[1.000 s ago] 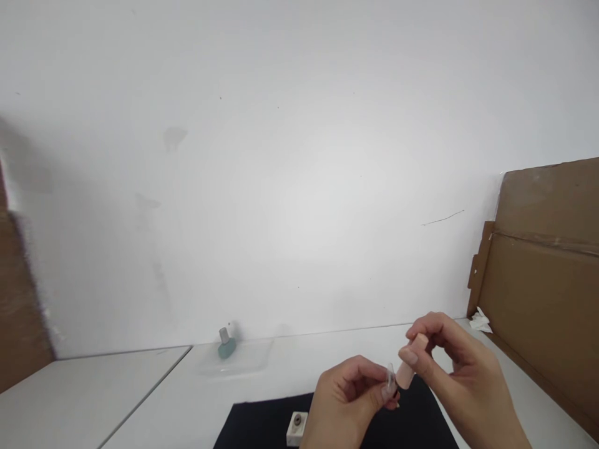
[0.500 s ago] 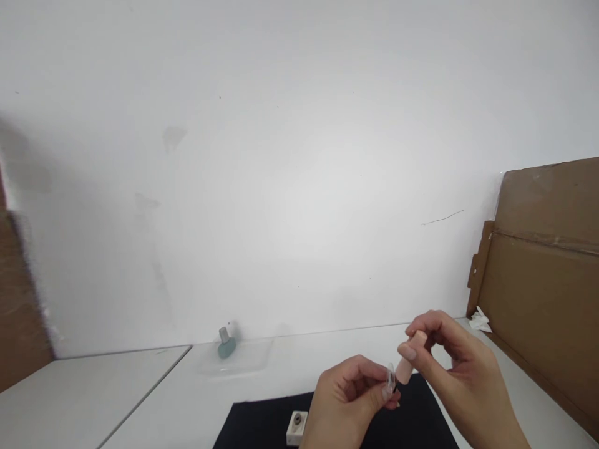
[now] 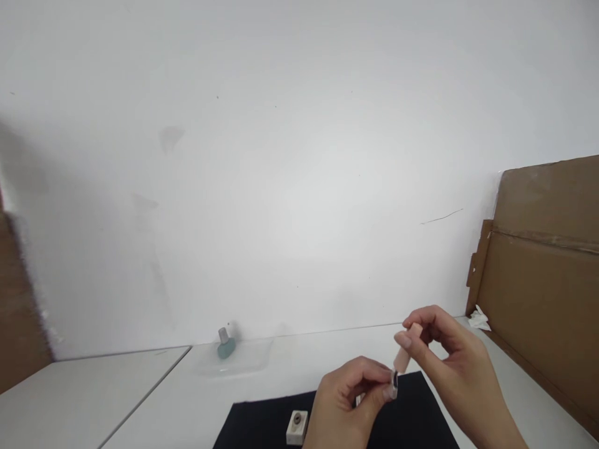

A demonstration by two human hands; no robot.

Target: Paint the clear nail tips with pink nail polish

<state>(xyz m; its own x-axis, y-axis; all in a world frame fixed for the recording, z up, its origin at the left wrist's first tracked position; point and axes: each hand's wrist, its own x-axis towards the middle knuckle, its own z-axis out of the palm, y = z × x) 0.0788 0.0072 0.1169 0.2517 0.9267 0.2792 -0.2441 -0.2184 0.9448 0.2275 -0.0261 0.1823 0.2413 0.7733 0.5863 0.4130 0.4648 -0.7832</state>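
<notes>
My right hand [image 3: 444, 368] pinches a pale pink cap with a brush [image 3: 405, 355], tilted with its lower end pointing down-left. That end touches a small clear nail tip [image 3: 393, 381], which my left hand [image 3: 349, 402] pinches between thumb and fingers. Both hands hover just above a black mat [image 3: 412, 418] on the white table [image 3: 154, 399].
A small white block with a brown dot [image 3: 297, 427] sits on the mat's left part. A teal bottle with a grey cap [image 3: 225, 345] stands on a clear tray by the wall. Brown cardboard [image 3: 543, 280] leans at the right, with crumpled tissue [image 3: 478, 319] beside it.
My right hand has swung the pink cap more upright and brought its lower end onto the clear tip. My left hand has barely shifted.
</notes>
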